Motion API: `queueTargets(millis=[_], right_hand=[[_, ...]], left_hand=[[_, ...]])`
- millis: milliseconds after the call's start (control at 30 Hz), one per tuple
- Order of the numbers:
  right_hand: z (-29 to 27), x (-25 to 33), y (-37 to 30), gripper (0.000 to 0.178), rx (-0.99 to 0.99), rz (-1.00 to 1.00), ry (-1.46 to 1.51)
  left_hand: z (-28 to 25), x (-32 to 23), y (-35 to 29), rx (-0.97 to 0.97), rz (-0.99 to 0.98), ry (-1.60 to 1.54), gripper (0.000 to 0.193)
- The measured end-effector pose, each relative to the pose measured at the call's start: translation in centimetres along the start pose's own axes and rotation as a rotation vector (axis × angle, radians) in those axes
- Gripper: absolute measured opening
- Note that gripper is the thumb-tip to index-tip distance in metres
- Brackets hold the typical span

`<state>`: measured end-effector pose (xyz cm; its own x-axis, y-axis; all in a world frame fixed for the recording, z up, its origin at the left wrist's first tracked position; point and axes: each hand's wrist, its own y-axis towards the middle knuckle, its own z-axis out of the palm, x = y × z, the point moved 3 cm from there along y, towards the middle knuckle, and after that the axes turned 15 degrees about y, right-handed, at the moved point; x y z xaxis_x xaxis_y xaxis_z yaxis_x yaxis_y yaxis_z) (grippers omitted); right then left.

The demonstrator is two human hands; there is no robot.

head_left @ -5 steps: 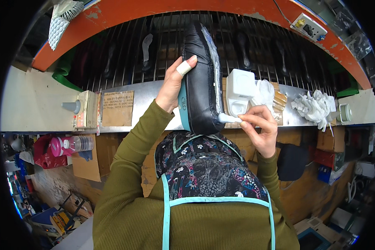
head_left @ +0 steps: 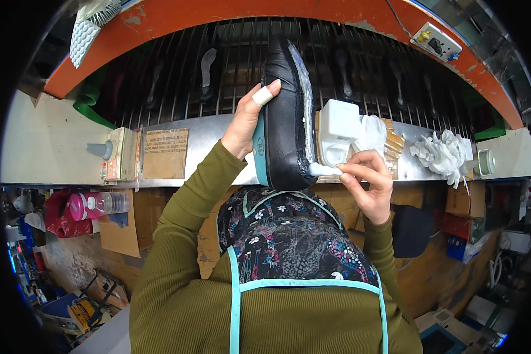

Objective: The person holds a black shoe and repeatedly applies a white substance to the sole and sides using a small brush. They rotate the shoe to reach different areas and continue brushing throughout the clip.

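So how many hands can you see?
2. The bare left hand, wearing a white finger wrap, holds the black-and-teal leather-like shoe; the bare right hand pinches a small white brush-like tool at the shoe's lower end. Others could be hidden.

Shoe upper (head_left: 284,127): black leather or leather-like, creased toward toe, soft sheen. Underside edge (head_left: 306,112): whitish coating, uneven, streaky. Shoe last (head_left: 259,147): teal, smooth, plastic-looking. Container (head_left: 340,121): white plastic, smooth, faintly glossy. Ledge (head_left: 209,134): grey sheet metal, dull shine. Box panel (head_left: 166,154): brown cardboard, matt, printed. Beam (head_left: 171,17): orange paint, chipped. Sleeve (head_left: 192,215): olive ribbed cloth, matt. Apron (head_left: 301,251): patterned cloth, smooth trim. Bottle (head_left: 117,203): clear plastic, glossy.
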<state>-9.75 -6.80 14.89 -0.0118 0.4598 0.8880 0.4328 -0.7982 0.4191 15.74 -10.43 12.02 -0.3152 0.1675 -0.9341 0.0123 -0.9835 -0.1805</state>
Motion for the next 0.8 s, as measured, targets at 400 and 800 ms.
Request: queueTargets(millis=[400, 800], right_hand=[[0.0, 0.9, 2.6, 0.019, 0.093, -0.081, -0.022], [0.9, 1.5, 5.7, 0.018, 0.297, -0.168, 0.057]], left_hand=[[0.6, 2.1, 0.7, 0.203, -0.278, -0.272, 0.048], [2.4, 2.6, -3.4, 0.526, -0.445, -0.527, 0.047]])
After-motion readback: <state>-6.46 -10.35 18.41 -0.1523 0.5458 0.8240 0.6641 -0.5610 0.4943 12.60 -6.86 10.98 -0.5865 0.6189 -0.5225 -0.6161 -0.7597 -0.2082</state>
